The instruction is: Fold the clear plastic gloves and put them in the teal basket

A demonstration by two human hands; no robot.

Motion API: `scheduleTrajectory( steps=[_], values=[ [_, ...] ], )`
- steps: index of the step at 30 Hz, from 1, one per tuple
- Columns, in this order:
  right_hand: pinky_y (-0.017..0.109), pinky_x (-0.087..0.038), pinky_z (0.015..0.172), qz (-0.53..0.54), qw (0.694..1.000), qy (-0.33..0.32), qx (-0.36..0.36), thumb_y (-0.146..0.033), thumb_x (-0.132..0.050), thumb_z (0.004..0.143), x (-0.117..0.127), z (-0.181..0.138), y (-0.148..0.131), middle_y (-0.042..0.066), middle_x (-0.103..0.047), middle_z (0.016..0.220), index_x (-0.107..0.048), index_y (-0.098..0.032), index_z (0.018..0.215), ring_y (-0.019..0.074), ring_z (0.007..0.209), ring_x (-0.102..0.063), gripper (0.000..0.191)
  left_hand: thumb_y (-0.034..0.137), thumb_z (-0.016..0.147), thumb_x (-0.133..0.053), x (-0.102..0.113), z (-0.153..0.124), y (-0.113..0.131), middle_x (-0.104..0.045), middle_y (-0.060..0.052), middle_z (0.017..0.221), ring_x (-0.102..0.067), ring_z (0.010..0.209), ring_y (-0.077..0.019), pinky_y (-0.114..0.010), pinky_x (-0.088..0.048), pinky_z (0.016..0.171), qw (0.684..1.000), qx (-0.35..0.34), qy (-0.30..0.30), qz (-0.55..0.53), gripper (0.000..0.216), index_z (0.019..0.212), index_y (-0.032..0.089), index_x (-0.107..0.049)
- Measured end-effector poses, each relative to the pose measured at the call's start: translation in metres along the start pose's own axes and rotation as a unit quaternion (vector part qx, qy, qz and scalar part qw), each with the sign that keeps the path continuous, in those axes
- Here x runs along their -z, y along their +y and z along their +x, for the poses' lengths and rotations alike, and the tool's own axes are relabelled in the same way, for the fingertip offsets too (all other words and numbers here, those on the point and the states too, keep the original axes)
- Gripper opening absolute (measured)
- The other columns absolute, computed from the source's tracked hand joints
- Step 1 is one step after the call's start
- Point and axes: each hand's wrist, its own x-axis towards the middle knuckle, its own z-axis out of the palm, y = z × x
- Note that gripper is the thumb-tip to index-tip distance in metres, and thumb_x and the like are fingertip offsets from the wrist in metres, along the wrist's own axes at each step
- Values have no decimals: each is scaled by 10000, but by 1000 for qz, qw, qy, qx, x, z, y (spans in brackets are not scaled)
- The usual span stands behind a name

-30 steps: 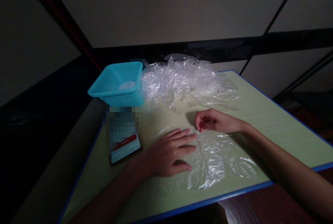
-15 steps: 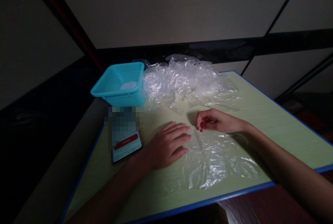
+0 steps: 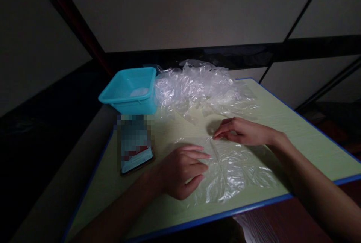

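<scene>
Two bare hands reach in over a flat sheet of clear, crinkled plastic film (image 3: 235,177) lying near the front of a pale green, wood-grained desk (image 3: 296,143). The left hand (image 3: 184,171) is palm down over the film's left part, its grip wide, with fingers loosely bent and thumb apart. The right hand (image 3: 244,131) has a narrow grip, fingertips drawn near one another at the film's far edge; from my view I cannot tell whether they close on it.

The film's near side stops just short of the blue trim (image 3: 217,217) along the front edge, with a strip of desk between. The right forearm (image 3: 307,177) crosses that trim and passes over the film's right end; beyond it, a broad stretch of desk runs to the right edge. Between the film and a heaped, glossy pile of clear plastic (image 3: 197,85) at the back, I see a narrow band of desk.

On the left, a dark-framed phone with a lit screen (image 3: 138,161) lies near the side edge, its upper part blurred out. Behind it, a turquoise rectangular plastic basin (image 3: 135,108) stands beside the pile. Something whitish (image 3: 139,92) shows inside, too faint for me to name.
</scene>
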Motion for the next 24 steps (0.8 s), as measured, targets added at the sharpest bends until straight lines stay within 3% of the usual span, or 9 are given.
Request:
scheduleTrajectory(
  steps=[6, 18, 24],
  values=[
    [291, -451, 781, -65, 998, 7, 27, -110, -448, 858, -4, 3, -3, 69, -657, 952, -634, -148, 1036, 162, 883, -579, 261, 135, 760, -421, -1, 2, 4, -688, -73, 715, -631, 935, -207, -382, -414, 933, 1000, -4, -13, 0, 194, 849, 134, -594],
    [322, -427, 871, -59, 995, 18, 84, -121, -410, 890, -13, 11, -8, 84, -607, 1082, -599, -141, 1064, 168, 1022, -531, 257, 189, 728, -467, -9, 9, 18, -689, -59, 739, -622, 905, -215, -380, -422, 917, 997, -31, -65, -6, 189, 856, 141, -596],
    [378, -391, 931, -83, 991, 18, 107, -214, -403, 913, -23, 16, -18, 74, -597, 1121, -559, -160, 1125, 197, 1120, -475, 268, 214, 730, -478, -11, 11, 24, -689, -44, 771, -604, 922, -206, -366, -414, 924, 995, -40, -89, -3, 193, 866, 155, -603]
  ],
)
